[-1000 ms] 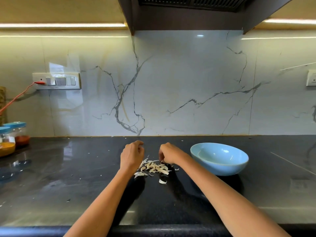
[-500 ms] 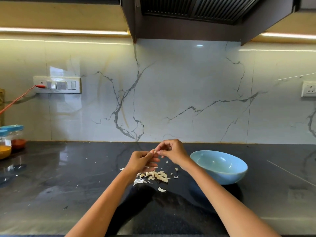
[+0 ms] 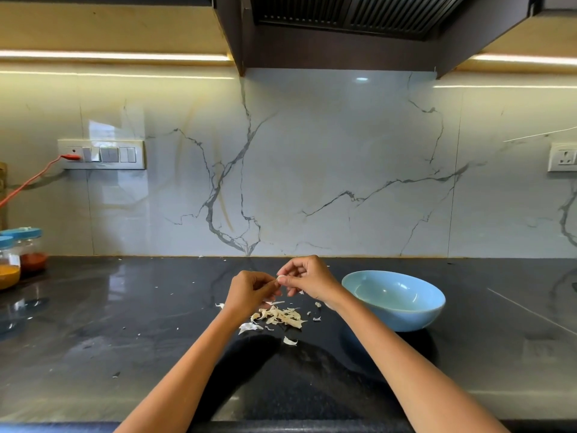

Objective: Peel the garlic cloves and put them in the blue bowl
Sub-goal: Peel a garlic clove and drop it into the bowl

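My left hand [image 3: 249, 290] and my right hand [image 3: 307, 278] meet fingertip to fingertip above the dark counter, both pinching one small pale garlic clove [image 3: 280, 279]. Most of the clove is hidden by the fingers. Below the hands lies a heap of dry garlic skins [image 3: 279, 317]. The blue bowl [image 3: 395, 303] stands to the right of my right wrist; the part of its inside that shows holds nothing.
Two blue-lidded spice jars [image 3: 18, 254] stand at the far left against the marble wall. A red cable [image 3: 34, 178] runs to the switch plate [image 3: 101, 154]. Loose skin flakes [image 3: 290, 341] are scattered on the black counter [image 3: 125, 323].
Both hands rose from the skin heap on the counter and came together, now pinching a clove between them. The camera view tilted slightly upward.
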